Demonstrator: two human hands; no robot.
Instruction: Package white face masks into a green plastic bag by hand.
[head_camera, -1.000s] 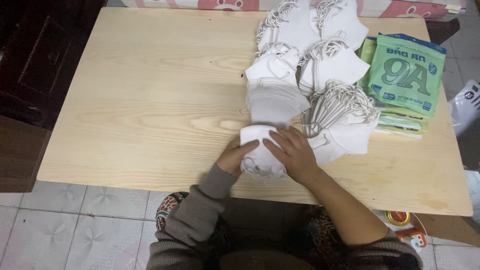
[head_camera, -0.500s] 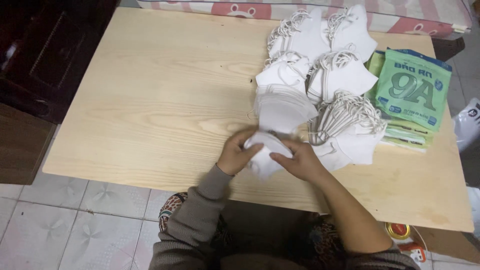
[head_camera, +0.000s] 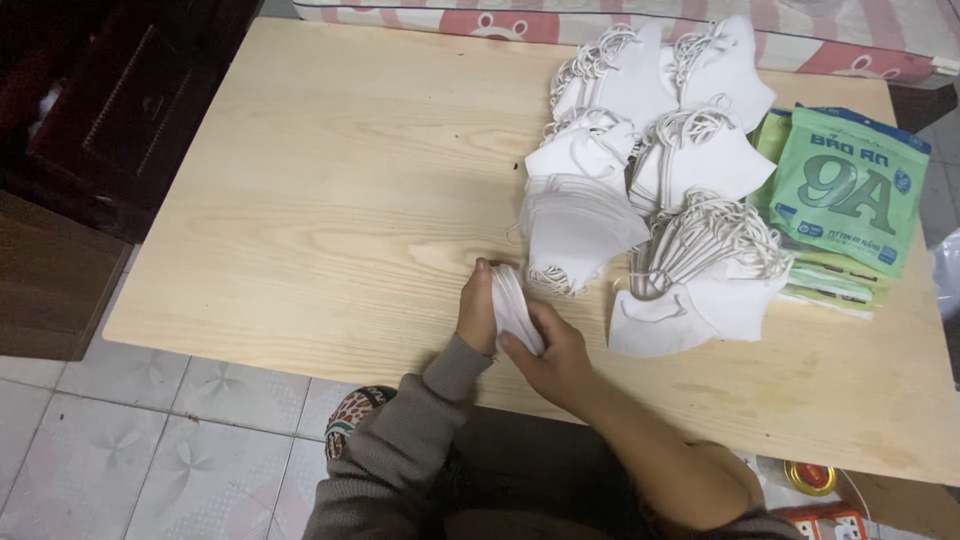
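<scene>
Both hands are working low in the centre of the frame, at the near edge of the wooden table. The left hand and the right hand are closing together on a small stack of white masks, squeezing it upright between them just above the tabletop. Right of centre, more white mask piles are lying with their ear loops tangled, and green packets are sitting at the right edge.
</scene>
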